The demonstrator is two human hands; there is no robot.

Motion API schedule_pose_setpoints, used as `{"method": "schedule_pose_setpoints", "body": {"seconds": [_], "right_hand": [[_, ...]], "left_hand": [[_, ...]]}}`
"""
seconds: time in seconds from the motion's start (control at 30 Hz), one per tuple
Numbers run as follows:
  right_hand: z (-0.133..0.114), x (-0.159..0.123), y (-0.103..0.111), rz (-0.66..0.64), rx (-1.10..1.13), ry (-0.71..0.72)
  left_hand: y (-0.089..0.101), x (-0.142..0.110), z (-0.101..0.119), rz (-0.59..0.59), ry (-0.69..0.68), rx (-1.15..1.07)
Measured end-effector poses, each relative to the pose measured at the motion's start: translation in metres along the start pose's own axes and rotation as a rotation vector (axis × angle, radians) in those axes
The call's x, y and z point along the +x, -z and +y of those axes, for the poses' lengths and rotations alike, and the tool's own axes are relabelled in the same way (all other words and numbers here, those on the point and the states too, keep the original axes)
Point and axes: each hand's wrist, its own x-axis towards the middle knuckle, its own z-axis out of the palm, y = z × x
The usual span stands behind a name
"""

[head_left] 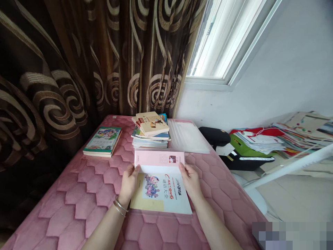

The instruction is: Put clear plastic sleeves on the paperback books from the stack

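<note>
A children's book (161, 205) lies in front of me on the pink quilted surface, its white page printed with cartoon figures and red lettering. Above that page is a pink cover flap (153, 158) with a small photo. Clear plastic film shows past the book's edges. My left hand (130, 180), with bangles at the wrist, grips the left edge where flap and page meet. On the opposite edge, my right hand (190, 178) pinches with its thumb on top. Fingers under the book are hidden.
Behind the book rises a stack of books (153, 130). Two or so green-edged books (102, 140) lie left. Clear plastic sheets (189, 137) lie right of the stack. Beyond the right edge are a black case (214, 135), piled papers (260, 142) and a white pole (288, 170).
</note>
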Motion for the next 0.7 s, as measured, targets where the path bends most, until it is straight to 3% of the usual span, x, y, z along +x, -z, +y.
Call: {"method": "schedule_pose_setpoints", "body": {"seconds": [0.3,0.7], "right_hand": [[-0.01,-0.005,0.0,-0.054,0.155,-0.028],[0.003,0.0,0.001,-0.026,0.043,0.019]], "left_hand": [[0.0,-0.002,0.005,0.005,-0.018,0.022],[0.0,0.001,-0.001,-0.001,-0.034,0.033]]}}
